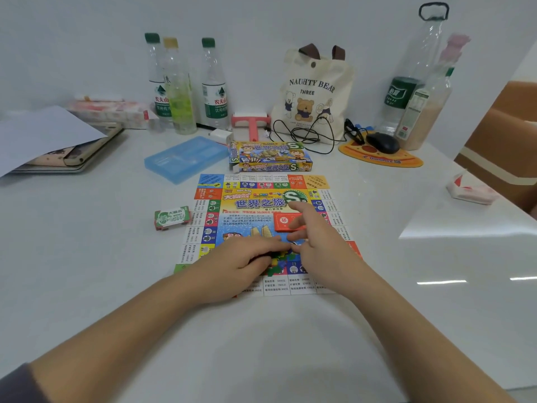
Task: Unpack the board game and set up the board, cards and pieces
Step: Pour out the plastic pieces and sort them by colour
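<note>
At near edge of board (pixel 255 205) | left hand (pixel 247 257) covers pieces (pixel 279 261), probably corralling them, grasp untellable | right hand (pixel 316 242) relaxed, empty, beside red cards (pixel 283 222) | money stack (pixel 172 218) kept off left edge.

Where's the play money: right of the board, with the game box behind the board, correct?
Not quite. The head view shows the play money left of the board, not right. The game box is behind the board.
</note>
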{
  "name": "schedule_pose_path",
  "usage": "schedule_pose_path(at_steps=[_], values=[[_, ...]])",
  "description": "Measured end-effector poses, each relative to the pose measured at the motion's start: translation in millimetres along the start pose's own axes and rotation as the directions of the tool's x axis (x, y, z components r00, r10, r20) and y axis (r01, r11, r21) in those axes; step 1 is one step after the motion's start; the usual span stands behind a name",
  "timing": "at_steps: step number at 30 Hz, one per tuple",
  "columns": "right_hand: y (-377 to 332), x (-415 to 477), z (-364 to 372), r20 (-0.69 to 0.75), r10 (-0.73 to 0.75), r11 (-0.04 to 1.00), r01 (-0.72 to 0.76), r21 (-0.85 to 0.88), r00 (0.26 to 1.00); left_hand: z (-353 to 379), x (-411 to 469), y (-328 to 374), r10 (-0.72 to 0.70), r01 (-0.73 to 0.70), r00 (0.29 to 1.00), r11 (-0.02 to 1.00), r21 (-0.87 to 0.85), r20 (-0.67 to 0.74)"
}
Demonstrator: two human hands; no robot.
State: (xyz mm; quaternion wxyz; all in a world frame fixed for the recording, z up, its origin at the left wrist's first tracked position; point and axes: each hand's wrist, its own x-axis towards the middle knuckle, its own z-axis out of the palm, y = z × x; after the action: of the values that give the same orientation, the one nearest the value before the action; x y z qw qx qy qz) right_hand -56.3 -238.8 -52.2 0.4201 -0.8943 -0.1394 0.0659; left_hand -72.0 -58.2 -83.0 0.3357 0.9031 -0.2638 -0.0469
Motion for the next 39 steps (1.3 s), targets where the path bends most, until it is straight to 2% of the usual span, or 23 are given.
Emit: schedule_pose_path(at_steps=[6,11,16,20,25,31,39], values=[[1.0,4.0,-4.9,-0.07,-0.028,0.999,0.031,0.043,0.997,-2.1,-2.8,-7.9,-0.034,0.037,0.998,0.998,0.044,-0.056],[3.4,8.7,-4.6,0.016,-0.007,0.998,0.008,-0.059,1.0,-2.9,-3.3,-7.9,-0.065,0.065,0.998,0.997,0.05,0.012],[4.7,9.8,-4.9,0.039,-0.01,0.994,0.014,-0.108,0.999,2.8,-6.9,3.0,0.041,-0.04,0.996,0.999,-0.022,0.077],[7.0,9.7,-8.1,0.046,-0.009,0.995,0.014,-0.098,0.999,4.3,-7.7,10.8,0.099,-0.097,0.994,0.994,-0.053,0.051],[6.8,9.9,-8.6,0.06,0.0,0.999,0.003,-0.041,0.998,7.1,0.1,13.4,0.099,-0.1,0.99,0.995,0.013,0.104],[6.9,8.2,-8.4,-0.009,-0.031,0.999,0.031,0.019,0.999,3.9,2.5,4.4,0.101,-0.103,0.989,0.995,0.007,0.109],[7.6,10.6,-10.2,-0.032,-0.013,0.995,0.01,-0.095,0.999,-2.1,10.2,-1.4,0.107,-0.108,0.99,0.994,0.004,0.09]])
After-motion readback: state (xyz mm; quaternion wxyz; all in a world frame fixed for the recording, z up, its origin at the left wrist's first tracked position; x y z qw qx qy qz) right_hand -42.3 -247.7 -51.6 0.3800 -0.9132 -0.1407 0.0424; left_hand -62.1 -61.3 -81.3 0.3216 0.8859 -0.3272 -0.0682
